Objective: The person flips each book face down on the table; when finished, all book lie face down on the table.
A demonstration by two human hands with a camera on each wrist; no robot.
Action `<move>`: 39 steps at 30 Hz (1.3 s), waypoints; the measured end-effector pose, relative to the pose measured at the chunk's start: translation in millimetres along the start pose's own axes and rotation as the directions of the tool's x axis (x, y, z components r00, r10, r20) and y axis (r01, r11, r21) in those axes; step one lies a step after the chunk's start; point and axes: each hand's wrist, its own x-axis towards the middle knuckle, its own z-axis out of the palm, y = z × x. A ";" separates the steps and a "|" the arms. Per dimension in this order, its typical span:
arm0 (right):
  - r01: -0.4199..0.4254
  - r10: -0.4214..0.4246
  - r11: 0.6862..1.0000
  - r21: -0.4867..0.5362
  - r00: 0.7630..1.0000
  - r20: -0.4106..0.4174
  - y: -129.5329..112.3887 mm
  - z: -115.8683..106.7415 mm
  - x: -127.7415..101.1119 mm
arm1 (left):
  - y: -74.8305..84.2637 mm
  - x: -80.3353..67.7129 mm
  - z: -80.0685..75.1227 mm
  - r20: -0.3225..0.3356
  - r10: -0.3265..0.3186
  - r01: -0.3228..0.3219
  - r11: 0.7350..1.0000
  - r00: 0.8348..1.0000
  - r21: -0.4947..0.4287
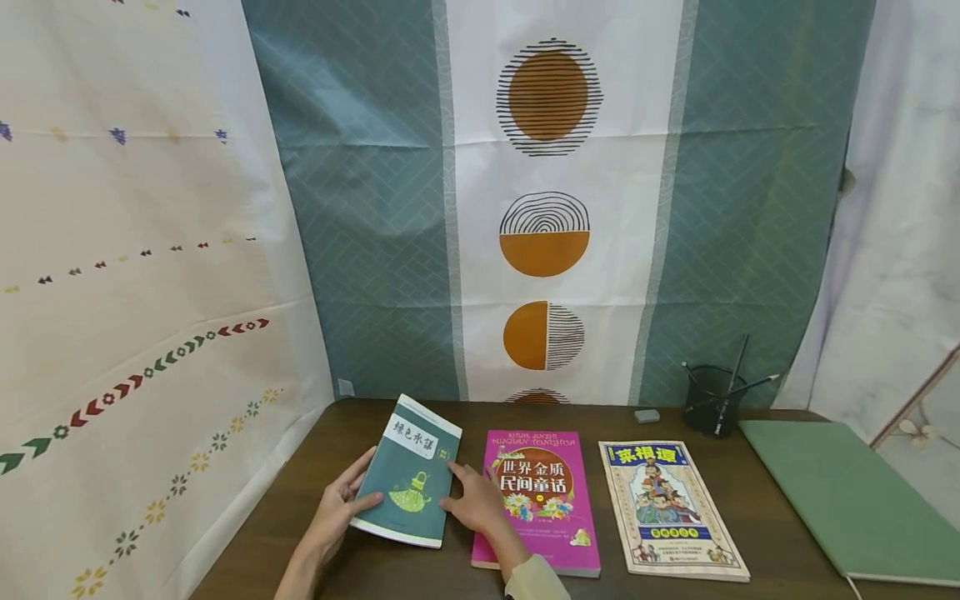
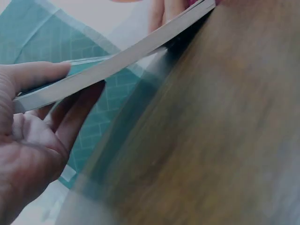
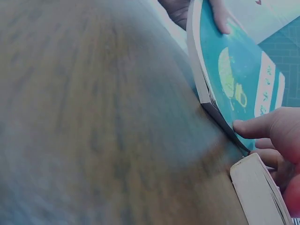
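Observation:
A teal paperback (image 1: 410, 483) lies at the left of the brown table (image 1: 757, 550), its left side tilted up off the wood. My left hand (image 1: 347, 500) grips that raised edge, thumb on the cover and fingers underneath; the left wrist view shows the left hand (image 2: 33, 136) under the paperback's white page edge (image 2: 117, 63). My right hand (image 1: 463, 493) touches the book's right edge, lying partly on a pink book (image 1: 543, 508). In the right wrist view the right hand's fingertips (image 3: 246, 126) press the low edge of the teal cover (image 3: 234, 79), next to the pink book's page block (image 3: 258, 192).
Right of the pink book lies a cream picture-cover book (image 1: 667, 508), then a large green notebook (image 1: 847, 500). A black mesh pen cup (image 1: 711, 400) and a small eraser (image 1: 647, 415) stand at the back. Patterned cloths hang behind and to the left.

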 end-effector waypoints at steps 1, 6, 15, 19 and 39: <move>0.002 -0.002 1.000 -0.002 1.000 -0.005 0.3 0.2 0.2 | 1.8 -0.2 1.2 -0.004 0.000 0.000 1.000 1.000 -0.007; 0.016 -0.016 1.000 0.016 0.999 -0.033 1.4 0.5 0.6 | 10.6 -1.8 7.4 -0.037 0.000 -0.001 1.000 0.999 -0.028; 0.013 -0.004 0.987 0.157 0.998 -0.062 2.7 -1.6 1.6 | 23.0 -2.1 19.2 -0.044 0.091 -0.093 0.994 0.995 -0.050; 0.005 0.012 0.960 0.280 0.998 -0.059 0.6 -5.7 1.2 | 29.9 -6.0 26.6 -0.022 0.150 -0.151 0.988 0.988 -0.029; 0.098 -0.016 0.794 0.600 0.990 -0.140 -37.4 -44.0 2.9 | 58.1 -18.2 71.2 0.003 0.455 -0.447 0.872 0.890 0.202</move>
